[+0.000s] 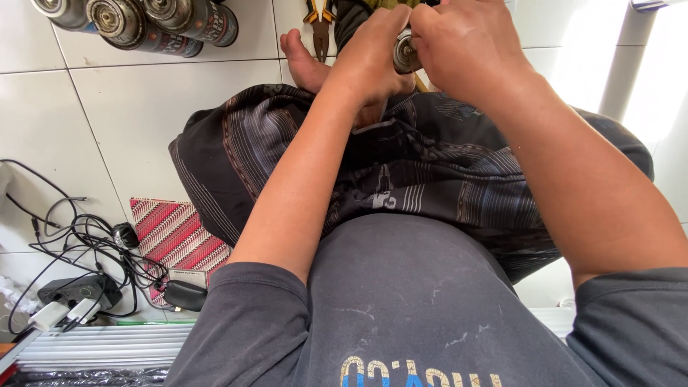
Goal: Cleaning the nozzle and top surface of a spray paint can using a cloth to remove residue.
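I sit cross-legged on a white tiled floor, looking down over my grey shirt and dark patterned cloth. My left hand [373,61] and my right hand [462,46] meet above my lap, both closed around a small metal cylindrical part [403,54] with a round silver end. Most of that part is hidden by my fingers. My bare foot [302,63] lies just left of the hands. Pliers with yellow and black handles [319,21] rest on the floor beyond the foot.
Three spray cans [136,21] lie on the tiles at the top left. A tangle of black cables [79,236] with chargers and a power adapter [75,290] sits at the left. A red striped box [175,240] lies beside my knee. White slats [100,344] run along the bottom left.
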